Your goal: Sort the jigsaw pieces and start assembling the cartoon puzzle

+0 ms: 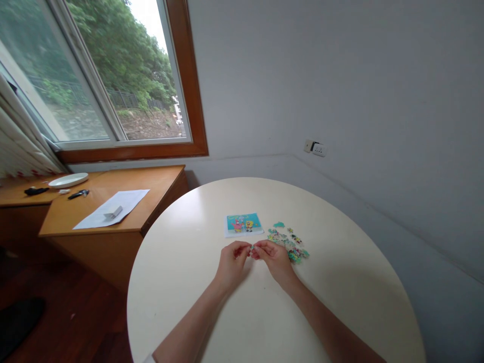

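Note:
My left hand [233,260] and my right hand [275,259] meet above the round table, fingertips pinched together. Between them is a small jigsaw puzzle piece [252,248], mostly covered by the fingers; whether it is one piece or two joined I cannot tell. Just beyond the hands lies a picture card [244,225] with cartoon figures on a turquoise ground. A loose pile of jigsaw pieces [297,253] spreads beside and behind my right hand, which hides part of it. A turquoise clump of pieces [279,225] sits at the pile's far edge.
The round cream table [181,282] stands near the wall, where a socket [318,149] is mounted. To the left, a wooden desk [159,181] bears a paper sheet [128,201], a small white box [113,212], a white plate [68,180] and dark small items. A window [124,75] is above it.

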A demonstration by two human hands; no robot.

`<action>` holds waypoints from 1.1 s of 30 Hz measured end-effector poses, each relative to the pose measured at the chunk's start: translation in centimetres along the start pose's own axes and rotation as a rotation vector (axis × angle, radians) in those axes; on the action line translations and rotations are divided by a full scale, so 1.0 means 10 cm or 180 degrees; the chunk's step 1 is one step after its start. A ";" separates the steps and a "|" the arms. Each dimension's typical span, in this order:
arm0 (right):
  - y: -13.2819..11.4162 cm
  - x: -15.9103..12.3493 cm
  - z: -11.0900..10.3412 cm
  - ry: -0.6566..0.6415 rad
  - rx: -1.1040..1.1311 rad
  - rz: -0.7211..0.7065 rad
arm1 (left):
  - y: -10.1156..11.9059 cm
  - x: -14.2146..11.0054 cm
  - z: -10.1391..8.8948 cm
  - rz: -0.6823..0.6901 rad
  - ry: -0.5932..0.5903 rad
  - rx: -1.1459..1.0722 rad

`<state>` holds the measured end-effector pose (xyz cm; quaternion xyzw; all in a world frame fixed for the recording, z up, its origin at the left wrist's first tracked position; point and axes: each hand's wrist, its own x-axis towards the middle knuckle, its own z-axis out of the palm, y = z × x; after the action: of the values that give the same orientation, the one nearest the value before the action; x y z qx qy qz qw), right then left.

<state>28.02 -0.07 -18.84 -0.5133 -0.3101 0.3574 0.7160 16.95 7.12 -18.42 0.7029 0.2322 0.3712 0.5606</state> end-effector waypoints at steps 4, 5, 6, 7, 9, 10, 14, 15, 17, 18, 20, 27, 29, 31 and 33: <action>-0.02 0.00 -0.01 0.0047 0.0060 0.0097 | -0.05 0.00 0.00 -0.0017 0.0021 -0.0020; -0.03 0.00 -0.01 0.0063 0.0075 0.0129 | -0.06 -0.01 0.00 0.0019 0.0051 0.0023; -0.04 0.00 -0.01 0.0074 0.0083 0.0164 | -0.06 -0.01 -0.01 0.0056 0.0089 0.0071; -0.05 -0.01 -0.01 0.0079 0.0084 0.0199 | -0.05 -0.01 -0.01 0.0085 0.0133 0.0113; -0.06 -0.02 0.00 0.0072 0.0071 0.0255 | -0.02 0.00 -0.02 0.0071 0.0212 0.0137; -0.06 -0.02 0.00 0.0073 0.0059 0.0266 | 0.00 0.00 -0.02 0.0014 0.0231 0.0103; -0.06 -0.02 -0.01 0.0099 0.0005 0.0217 | 0.08 0.05 -0.06 -0.0361 0.0260 -0.0207; -0.06 -0.02 -0.01 0.0103 -0.0007 0.0200 | 0.09 0.05 -0.07 -0.0432 0.0274 -0.0300; -0.07 -0.01 -0.02 0.0113 -0.0024 0.0169 | 0.12 0.06 -0.08 -0.0532 0.0289 -0.0493; -0.08 -0.01 -0.03 0.0127 -0.0040 0.0143 | 0.12 0.06 -0.08 -0.0571 0.0284 -0.0588; -0.09 0.01 -0.04 0.0182 -0.0121 0.0057 | 0.14 0.05 -0.08 -0.0640 0.0282 -0.0733; -0.05 0.10 -0.20 0.0529 -0.0806 -0.0450 | 0.12 0.04 -0.08 -0.0835 0.0362 -0.0839; -0.01 0.13 -0.26 0.0553 -0.1093 -0.0610 | 0.10 0.04 -0.08 -0.0874 0.0406 -0.0877; 0.03 0.13 -0.29 0.0551 -0.1320 -0.0692 | 0.08 0.05 -0.08 -0.0872 0.0439 -0.0902; 0.04 0.13 -0.31 0.0547 -0.1460 -0.0729 | 0.07 0.05 -0.07 -0.0858 0.0454 -0.0918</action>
<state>31.12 -0.50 -19.98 -0.6522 -0.3771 0.1496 0.6404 16.63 7.74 -17.55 0.5499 0.3077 0.3711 0.6821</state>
